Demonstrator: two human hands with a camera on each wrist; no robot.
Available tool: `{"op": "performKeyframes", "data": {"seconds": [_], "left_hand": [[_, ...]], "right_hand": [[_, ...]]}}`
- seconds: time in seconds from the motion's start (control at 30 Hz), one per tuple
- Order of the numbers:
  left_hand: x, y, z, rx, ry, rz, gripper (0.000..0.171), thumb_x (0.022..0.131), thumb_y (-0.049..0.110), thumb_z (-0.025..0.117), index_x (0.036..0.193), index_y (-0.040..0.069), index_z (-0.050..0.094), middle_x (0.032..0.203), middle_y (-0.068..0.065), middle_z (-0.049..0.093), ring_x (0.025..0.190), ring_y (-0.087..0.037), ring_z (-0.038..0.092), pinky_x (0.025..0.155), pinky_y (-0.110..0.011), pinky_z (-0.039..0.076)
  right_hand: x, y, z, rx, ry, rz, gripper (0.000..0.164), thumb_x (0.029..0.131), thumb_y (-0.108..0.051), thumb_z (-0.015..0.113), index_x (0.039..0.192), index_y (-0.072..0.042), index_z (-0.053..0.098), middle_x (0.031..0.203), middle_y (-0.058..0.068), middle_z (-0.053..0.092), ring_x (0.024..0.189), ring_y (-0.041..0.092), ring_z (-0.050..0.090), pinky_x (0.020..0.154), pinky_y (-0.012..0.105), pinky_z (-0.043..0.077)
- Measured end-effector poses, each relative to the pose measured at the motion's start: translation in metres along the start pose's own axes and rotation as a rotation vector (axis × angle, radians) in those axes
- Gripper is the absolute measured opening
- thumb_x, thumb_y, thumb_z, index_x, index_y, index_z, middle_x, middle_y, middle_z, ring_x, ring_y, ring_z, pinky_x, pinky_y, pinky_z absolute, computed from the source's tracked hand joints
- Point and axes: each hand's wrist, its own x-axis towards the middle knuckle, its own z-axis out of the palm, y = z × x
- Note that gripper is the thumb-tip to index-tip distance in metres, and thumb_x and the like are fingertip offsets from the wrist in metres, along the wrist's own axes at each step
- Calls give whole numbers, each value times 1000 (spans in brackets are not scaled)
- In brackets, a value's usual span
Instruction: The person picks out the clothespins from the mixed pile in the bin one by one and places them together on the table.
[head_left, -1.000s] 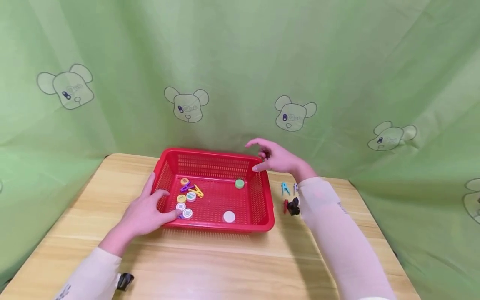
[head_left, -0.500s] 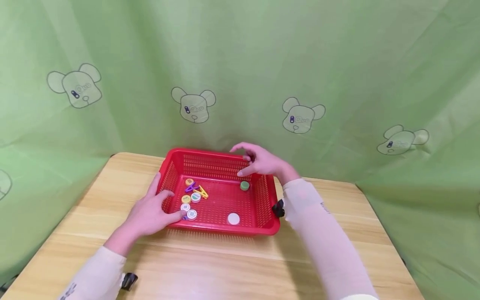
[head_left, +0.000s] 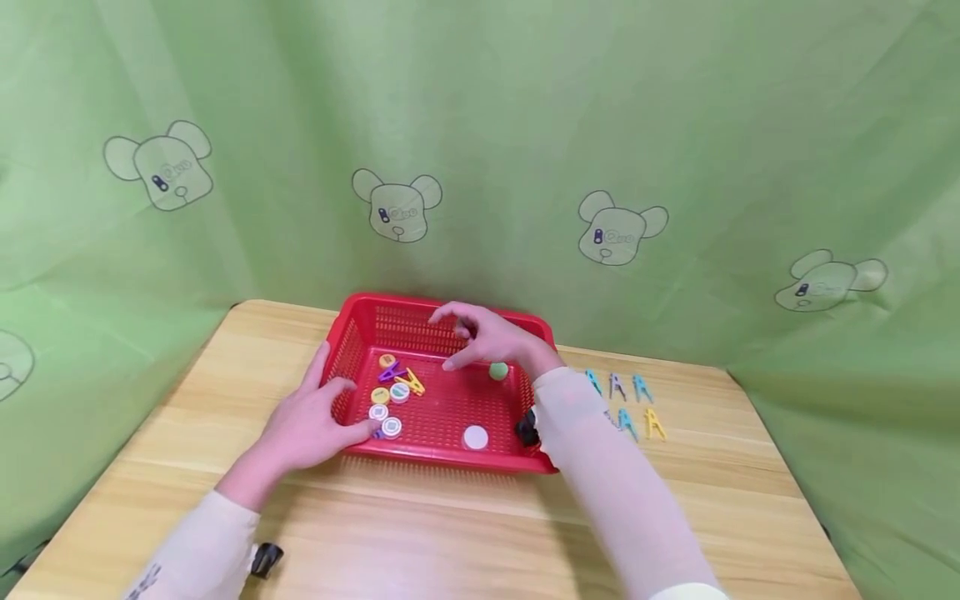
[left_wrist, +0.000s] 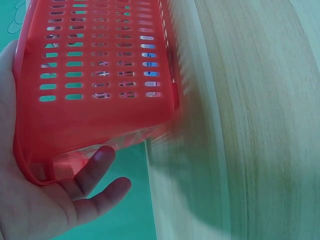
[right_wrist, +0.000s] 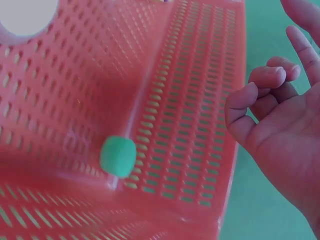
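A red slotted plastic basket [head_left: 442, 455] stands on the table. My left hand [head_left: 303, 427] grips its left side near the front corner, thumb inside over the rim. In the left wrist view, two fingers [left_wrist: 102, 195] curl past the basket's end. Over the basket's back half hovers my right hand [head_left: 487, 337], holding nothing, index finger and thumb spread apart. Below and beside it lies a green bottle cap [head_left: 498, 371]. At the basket's left lie several yellow and white caps [head_left: 380, 395], with a purple clothespin [head_left: 391, 372] and a yellow clothespin [head_left: 411, 382].
A larger white round cap [head_left: 476, 437] lies at the basket's front right. On the table to the right are several clothespins, among them a yellow one [head_left: 654, 423], a blue one [head_left: 641, 387] and a purple one [head_left: 617, 387]. A green curtain [head_left: 480, 125] hangs behind the table.
My right hand has moved left from the basket's right edge to over its inside, uncovering clothespins on the table. My left hand keeps its place on the basket. The head view has shifted slightly.
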Motion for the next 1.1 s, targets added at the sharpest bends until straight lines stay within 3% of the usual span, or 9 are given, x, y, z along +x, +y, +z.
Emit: {"op": "performKeyframes", "data": {"seconds": [0.17,0.33,0.6,0.87,1.1], "left_hand": [[2,0,1,5,-8,-2,78,77,61,76,129,5,62,166,-13,-3,118,-46,54,83,-56,54],[2,1,1,-1,-7,3,76,77,59,77,127,5,63,166,-13,-2,120,-46,52,83,-56,54],[-1,-1,0,2,-4,4,76,77,62,75,126,5,63,166,-13,-4,117,-47,55,84,-57,53],[0,-4,1,10,7,15,74,78,62,75,124,6,64,166,-13,-3,114,-47,57,83,-57,54],[-1,-3,1,34,-3,17,75,78,63,75,125,5,64,166,-15,-4,108,-45,60,80,-55,55]], "right_hand": [[5,8,11,-3,3,41,69,77,-22,88,137,-16,55,105,31,46,90,32,45,67,32,43],[6,15,19,1,8,59,66,77,-20,88,135,-21,57,102,31,46,84,25,44,65,31,43],[20,24,33,43,-44,75,66,78,-10,87,136,-13,56,88,22,43,79,23,42,66,30,44],[29,32,41,-7,-73,162,65,78,-10,86,135,-18,56,101,26,48,85,24,44,70,32,44],[33,41,49,-56,-91,180,66,74,-9,90,131,-17,60,94,23,47,81,21,42,71,32,40]]}}
